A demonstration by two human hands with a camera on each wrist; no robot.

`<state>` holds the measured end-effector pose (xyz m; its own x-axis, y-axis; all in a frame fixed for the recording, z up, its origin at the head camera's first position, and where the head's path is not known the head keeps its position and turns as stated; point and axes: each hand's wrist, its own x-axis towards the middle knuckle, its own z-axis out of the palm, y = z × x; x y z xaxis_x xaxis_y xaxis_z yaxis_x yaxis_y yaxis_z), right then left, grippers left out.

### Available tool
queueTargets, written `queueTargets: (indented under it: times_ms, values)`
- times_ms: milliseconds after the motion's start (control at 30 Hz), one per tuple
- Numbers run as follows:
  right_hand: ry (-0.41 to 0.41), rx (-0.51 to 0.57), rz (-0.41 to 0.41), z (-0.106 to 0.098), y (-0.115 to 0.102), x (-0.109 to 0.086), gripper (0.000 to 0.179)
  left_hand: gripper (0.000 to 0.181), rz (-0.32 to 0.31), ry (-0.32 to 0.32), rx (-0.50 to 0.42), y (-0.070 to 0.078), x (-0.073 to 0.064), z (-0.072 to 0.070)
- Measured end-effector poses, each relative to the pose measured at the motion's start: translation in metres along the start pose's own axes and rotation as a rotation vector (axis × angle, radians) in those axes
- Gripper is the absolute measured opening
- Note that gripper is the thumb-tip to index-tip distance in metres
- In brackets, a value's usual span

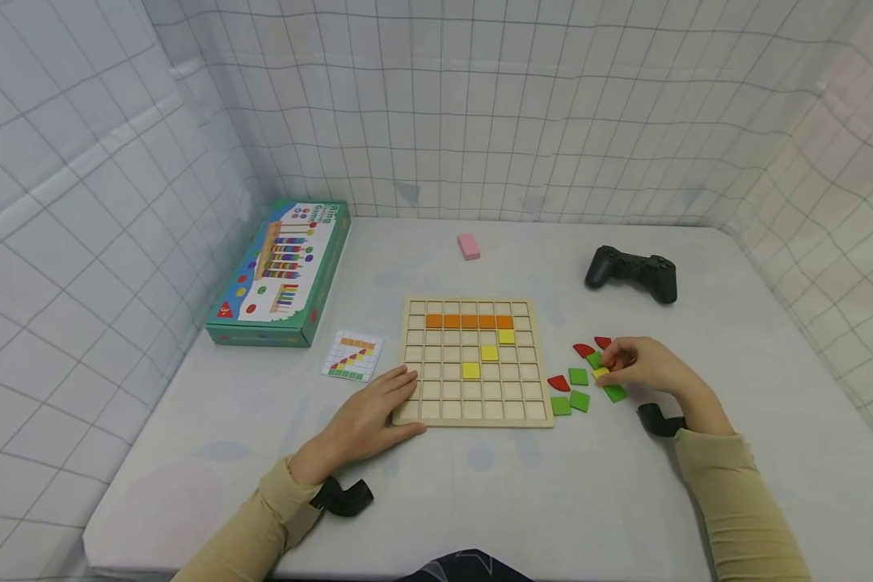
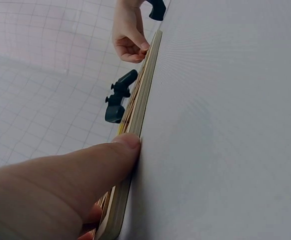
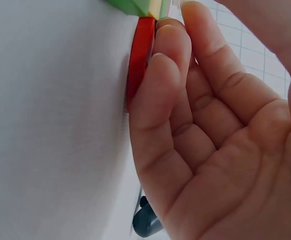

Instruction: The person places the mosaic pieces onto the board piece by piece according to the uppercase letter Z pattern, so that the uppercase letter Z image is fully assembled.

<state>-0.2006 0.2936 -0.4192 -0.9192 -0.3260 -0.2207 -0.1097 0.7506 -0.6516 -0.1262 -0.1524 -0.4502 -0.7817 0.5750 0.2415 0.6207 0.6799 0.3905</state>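
Observation:
My left hand (image 1: 371,412) rests on the lower left corner of a wooden grid board (image 1: 451,411), fingers straight and the thumb along its front edge. On the board lie a row of orange square tiles (image 1: 469,322) and three yellow tiles (image 1: 489,352) in a diagonal below it. Right of the board, my right hand (image 1: 647,364) pinches a yellow square tile (image 1: 600,373) between thumb and fingertips, low over a loose pile. Red leaf-shaped tiles (image 1: 558,383) and green square tiles (image 1: 578,377) lie around it. A red tile (image 3: 141,60) stands close by my fingers in the right wrist view.
A pattern card (image 1: 352,356) lies left of the board, beside a green game box (image 1: 280,275). Behind the board sits a pink block (image 1: 469,246). A black game controller (image 1: 631,275) lies at the back right. Grid-patterned curtains enclose the table.

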Motion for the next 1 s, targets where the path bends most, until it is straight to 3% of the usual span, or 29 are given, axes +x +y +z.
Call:
queueTargets:
  times_ms: [333, 567, 1000]
  values:
    - [0.014, -0.022, 0.026, 0.0006, 0.0009, 0.0002, 0.035, 0.07, -0.022, -0.016, -0.01, -0.0002, -0.0001, 0.0]
    - [0.021, -0.062, 0.06, -0.0008, -0.0013, -0.0011, 0.038, 0.071, 0.0, 0.006, 0.0, 0.0002, -0.0003, -0.0003]
    - [-0.006, -0.063, 0.041, -0.0005, -0.0059, -0.0009, 0.029, 0.07, -0.006, -0.012, -0.003, -0.0001, 0.0001, 0.0001]
